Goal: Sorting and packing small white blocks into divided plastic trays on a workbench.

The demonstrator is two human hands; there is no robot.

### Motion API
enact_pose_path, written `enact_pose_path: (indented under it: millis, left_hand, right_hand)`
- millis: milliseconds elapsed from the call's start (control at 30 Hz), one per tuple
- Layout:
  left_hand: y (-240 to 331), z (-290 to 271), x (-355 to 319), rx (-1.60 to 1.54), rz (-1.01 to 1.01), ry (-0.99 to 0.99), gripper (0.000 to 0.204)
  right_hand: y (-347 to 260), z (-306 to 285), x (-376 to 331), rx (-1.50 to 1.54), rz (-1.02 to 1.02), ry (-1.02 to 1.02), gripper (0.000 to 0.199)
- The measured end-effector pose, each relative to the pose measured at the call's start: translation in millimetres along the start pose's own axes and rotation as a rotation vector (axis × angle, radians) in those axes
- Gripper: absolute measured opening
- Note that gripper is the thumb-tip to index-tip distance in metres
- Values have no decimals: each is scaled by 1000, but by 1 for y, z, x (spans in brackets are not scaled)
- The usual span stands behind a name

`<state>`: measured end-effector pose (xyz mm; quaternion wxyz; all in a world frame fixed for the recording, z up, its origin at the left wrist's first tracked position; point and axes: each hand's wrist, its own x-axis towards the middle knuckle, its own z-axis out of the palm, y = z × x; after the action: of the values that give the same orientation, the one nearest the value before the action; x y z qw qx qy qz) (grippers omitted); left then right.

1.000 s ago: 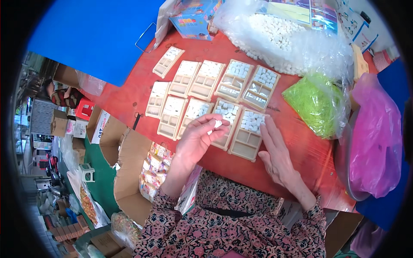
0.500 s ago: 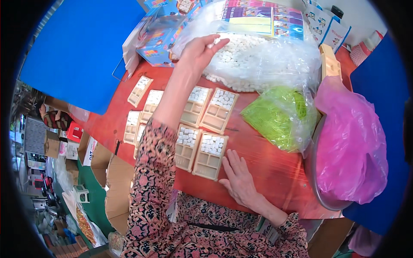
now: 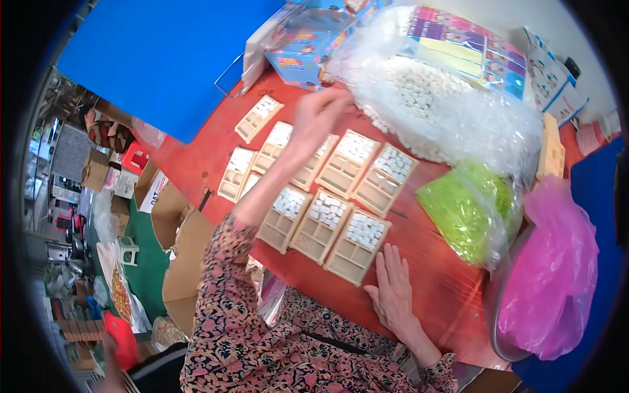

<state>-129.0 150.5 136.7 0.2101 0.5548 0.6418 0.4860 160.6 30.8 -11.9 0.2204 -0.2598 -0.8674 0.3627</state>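
Note:
My left hand (image 3: 320,116) is raised over the table between the small trays and a clear plastic bag (image 3: 498,134) of small white pieces (image 3: 419,92). Its fingers are bent and smeared by motion, so whether they hold anything is unclear. Flat on the table lies my right hand (image 3: 395,295), fingers stretched out, beside the nearest beige compartment tray (image 3: 350,259). Several such trays stand in two rows, their far compartments filled with white pieces and their other compartments bare. My left forearm hides parts of some trays.
A separate small tray (image 3: 259,120) lies far left. Beyond it stands a blue box (image 3: 298,65). To the right are a bag of green strands (image 3: 465,213) and a pink plastic bag (image 3: 550,275) in a metal basin. Cardboard boxes (image 3: 187,262) stand left; a person's arm (image 3: 113,367) shows lower left.
My left hand has come back from above the bag toward the trays. The right hand stays flat by the nearest tray. The view has shifted, and a red thing and another person's arm appear lower left.

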Motion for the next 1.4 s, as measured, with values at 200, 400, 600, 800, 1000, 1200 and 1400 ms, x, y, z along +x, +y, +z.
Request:
enact_pose_path:
  millis: [200,400,600,800,1000,1200,1400]
  left_hand:
    - [-112,-163,-9,766,21,223,34]
    - [-153,-179,1,839,-202,-109,66]
    - [-167,-183,-3,1165,-57,-289,71]
    - [-164,-182,1,1075,-71,-270,72]
    - [-162,-188,-4,1073,-99,-287,70]
    - [-160,-186,-2,990,-108,-276,64]
    - [-163,-195,23,848,144,0,24]
  right_hand:
    - [-4,2,2,-171,22,-90,70]
    - [-4,4,0,-238,110,-150,68]
    - [-11,4,1,-272,117,-131,62]
    - [-12,3,3,-289,112,-133,58]
    - [-12,3,4,-277,133,-145,57]
    - [-11,4,2,-294,115,-128,56]
    - [-14,1,4,-288,128,-141,55]
